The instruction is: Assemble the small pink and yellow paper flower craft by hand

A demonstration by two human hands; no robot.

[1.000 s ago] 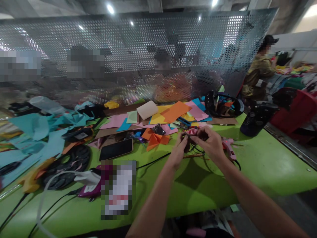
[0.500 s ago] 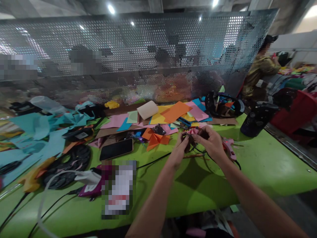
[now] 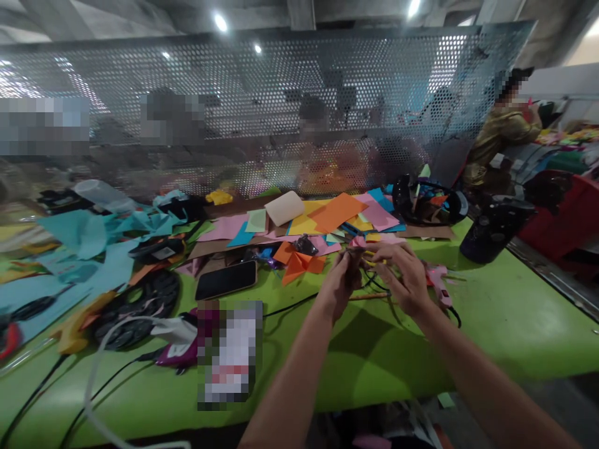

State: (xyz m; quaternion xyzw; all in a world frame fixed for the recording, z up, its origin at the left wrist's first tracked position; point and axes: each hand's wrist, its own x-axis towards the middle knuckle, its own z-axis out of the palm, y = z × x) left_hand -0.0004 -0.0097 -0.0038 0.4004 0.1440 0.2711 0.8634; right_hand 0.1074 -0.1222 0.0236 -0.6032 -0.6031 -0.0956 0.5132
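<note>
Both my hands meet above the green table [image 3: 496, 324], in front of a heap of coloured paper sheets [image 3: 327, 215]. My left hand [image 3: 339, 284] is closed around a small dark-and-pink paper piece [image 3: 356, 252] held between the two hands. The fingers of my right hand [image 3: 402, 274] are stretched out and partly spread, their tips touching that piece. A pink glue gun [image 3: 438, 284] lies just right of my right hand. A thin wooden stick [image 3: 369, 296] lies on the table under the hands.
A black phone [image 3: 226, 280] and a folded orange paper [image 3: 299, 262] lie left of the hands. Black cables, reels and teal paper cover the left side. A black bowl [image 3: 428, 199] and a dark bottle [image 3: 491, 227] stand at the right. A perforated metal screen backs the table; a person sits far right.
The right hand's fingers have opened out from a curled grip to a stretched pose on the piece. Both hands sit slightly lower, and the view has shifted a little.
</note>
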